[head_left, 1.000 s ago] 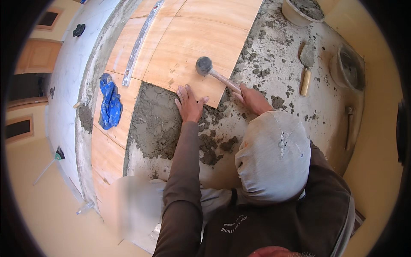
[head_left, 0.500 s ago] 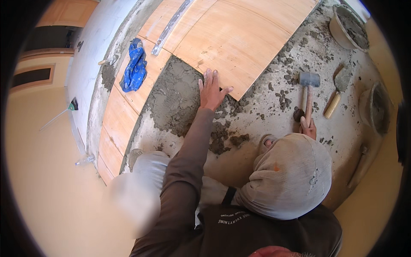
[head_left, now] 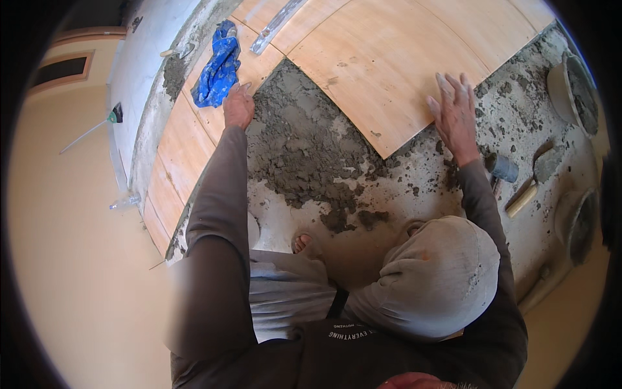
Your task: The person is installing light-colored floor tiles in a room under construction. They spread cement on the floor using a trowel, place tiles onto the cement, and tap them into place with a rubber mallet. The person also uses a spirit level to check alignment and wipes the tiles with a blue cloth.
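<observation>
Two wood-coloured tiles border a bed of wet grey mortar (head_left: 304, 139): a large tile (head_left: 389, 71) on the far right and a row of tiles (head_left: 188, 139) on the left. My left hand (head_left: 238, 107) rests at the inner edge of the left row, beside a blue cloth (head_left: 219, 65); its fingers look loosely bent and apart, holding nothing. With fingers spread, my right hand (head_left: 455, 113) lies at the right edge of the large tile, near its front corner. A rubber mallet (head_left: 502, 167) lies right of my right forearm, its handle partly hidden.
A metal straightedge (head_left: 277, 26) lies across the far tiles. On the right are a trowel (head_left: 541, 172), a bucket of mortar (head_left: 562, 91) and another bucket (head_left: 573, 227). Mortar crumbs dot the concrete floor. A plastic bottle (head_left: 124, 202) lies at left.
My right hand has let go of the mallet and moved up to the large tile's edge. My left hand has left that tile's corner and moved left toward the blue cloth.
</observation>
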Available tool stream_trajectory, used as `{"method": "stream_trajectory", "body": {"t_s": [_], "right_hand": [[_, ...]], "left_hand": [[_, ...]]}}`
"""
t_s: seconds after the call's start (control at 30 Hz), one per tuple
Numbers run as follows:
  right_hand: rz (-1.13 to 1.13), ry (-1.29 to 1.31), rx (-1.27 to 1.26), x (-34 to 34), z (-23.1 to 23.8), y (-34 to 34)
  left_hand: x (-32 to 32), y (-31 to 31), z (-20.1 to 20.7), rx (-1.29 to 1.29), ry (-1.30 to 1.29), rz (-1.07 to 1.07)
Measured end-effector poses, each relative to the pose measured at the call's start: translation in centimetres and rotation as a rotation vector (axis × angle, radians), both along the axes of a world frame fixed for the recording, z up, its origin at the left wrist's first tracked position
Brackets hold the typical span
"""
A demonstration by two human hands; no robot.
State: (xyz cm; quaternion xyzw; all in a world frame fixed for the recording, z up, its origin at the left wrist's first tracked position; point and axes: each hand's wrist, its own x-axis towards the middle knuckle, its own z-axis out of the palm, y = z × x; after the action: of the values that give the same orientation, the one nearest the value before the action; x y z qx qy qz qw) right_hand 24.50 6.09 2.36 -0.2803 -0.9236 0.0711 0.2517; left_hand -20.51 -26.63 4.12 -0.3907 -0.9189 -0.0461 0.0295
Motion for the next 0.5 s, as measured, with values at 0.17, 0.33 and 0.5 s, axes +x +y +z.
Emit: {"method": "stream_trajectory", "body": {"t_s": [0.17, 0.33, 0.5], "right_hand": [[0.021, -0.172, 0.053, -9.8, -3.9, 0.8], [-0.002, -0.213, -0.006, -9.8, -3.3, 1.4], [0.017, -0.233, 0.005, -11.0, -3.4, 1.0]], "left_hand": [[-7.6, -4.4, -0.7, 0.004, 0.089, 0.104], [-14.3, -2.8, -1.2, 0.029, 0.074, 0.281], [-19.2, -5.8, -2.8, 0.258, -0.360, 0.325]]}}
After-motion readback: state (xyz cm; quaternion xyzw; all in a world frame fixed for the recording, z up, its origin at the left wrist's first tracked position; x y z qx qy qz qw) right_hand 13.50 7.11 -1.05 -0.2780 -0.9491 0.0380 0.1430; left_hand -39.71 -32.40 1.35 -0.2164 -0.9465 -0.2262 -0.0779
